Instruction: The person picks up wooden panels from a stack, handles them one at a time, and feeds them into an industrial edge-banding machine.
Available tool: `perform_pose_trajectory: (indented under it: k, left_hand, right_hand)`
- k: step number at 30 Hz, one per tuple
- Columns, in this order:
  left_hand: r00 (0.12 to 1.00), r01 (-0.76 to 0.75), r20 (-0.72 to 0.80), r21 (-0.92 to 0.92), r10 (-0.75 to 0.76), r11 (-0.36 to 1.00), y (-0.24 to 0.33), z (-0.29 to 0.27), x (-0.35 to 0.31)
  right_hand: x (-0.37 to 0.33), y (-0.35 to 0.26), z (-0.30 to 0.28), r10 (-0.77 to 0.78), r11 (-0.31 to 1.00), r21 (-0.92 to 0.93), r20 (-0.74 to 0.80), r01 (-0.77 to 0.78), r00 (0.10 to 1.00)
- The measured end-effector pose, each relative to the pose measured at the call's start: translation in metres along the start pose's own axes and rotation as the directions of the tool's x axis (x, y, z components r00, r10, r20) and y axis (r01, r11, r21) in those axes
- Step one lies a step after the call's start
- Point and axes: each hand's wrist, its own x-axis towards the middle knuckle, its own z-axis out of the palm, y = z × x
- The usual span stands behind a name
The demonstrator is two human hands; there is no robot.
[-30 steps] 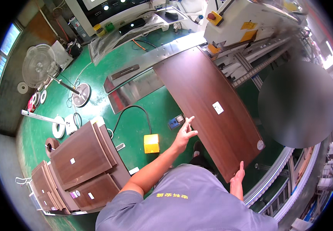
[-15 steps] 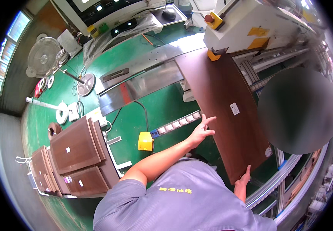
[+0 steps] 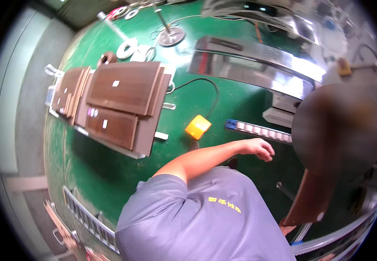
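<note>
A long brown wood-grain panel [image 3: 310, 198] lies at the right, its upper stretch hidden by a round blurred patch. At the panel's near lower corner is my right hand [image 3: 287, 229], gripping the edge; most of its fingers are out of sight under the board. My left hand [image 3: 258, 148] hangs in the air left of the panel, fingers loosely bent and slightly apart, with nothing in it. Beyond that hand runs a roller strip [image 3: 260, 130] with pale rollers and a blue end.
Brown panels [image 3: 123, 87] lie stacked on a low cart at the left. A yellow box [image 3: 198, 127] with a cable sits on the green floor. A metal machine table [image 3: 249, 65] stands ahead. A grey rack [image 3: 88, 215] is at the lower left; a fan base [image 3: 171, 36] stands farther off.
The view has swung left, so the cart and yellow box appear farther right. My left hand has come away from the panel's edge, fingers now bent. My right hand stays at the panel's corner.
</note>
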Motion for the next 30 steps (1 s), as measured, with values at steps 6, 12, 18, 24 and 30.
perform_pose_trajectory:
  k: [6, 12, 18, 24, 30]
  left_hand:
    - [0.312, -0.238, -0.949, -0.027, 0.05, 0.971, -0.067, -0.142, -0.204]
    - [-0.532, 0.317, -0.834, -0.037, 0.146, 0.948, -0.146, -0.257, -0.388]
    - [-0.515, 0.684, -0.857, -0.396, 0.022, 0.612, -0.183, -0.243, -0.497]
    - [-0.406, 0.778, -0.913, -0.32, 0.045, 0.541, -0.191, -0.251, -0.529]
    - [-0.403, 0.795, -0.914, -0.325, 0.046, 0.513, -0.199, -0.258, -0.58]
  right_hand:
    - [0.022, 0.137, -0.01, 0.417, 0.506, -0.858, 0.149, -0.093, 0.897]
    - [-0.17, 0.251, 0.198, 0.585, 0.18, -0.804, 0.551, 0.567, 0.595]
    - [-0.371, 0.305, 0.351, 0.657, 0.329, -0.646, 0.68, 0.689, 0.324]
    - [-0.424, 0.339, 0.379, 0.751, 0.143, -0.579, 0.592, 0.802, 0.293]
    - [-0.428, 0.353, 0.378, 0.781, -0.022, -0.544, 0.514, 0.839, 0.354]
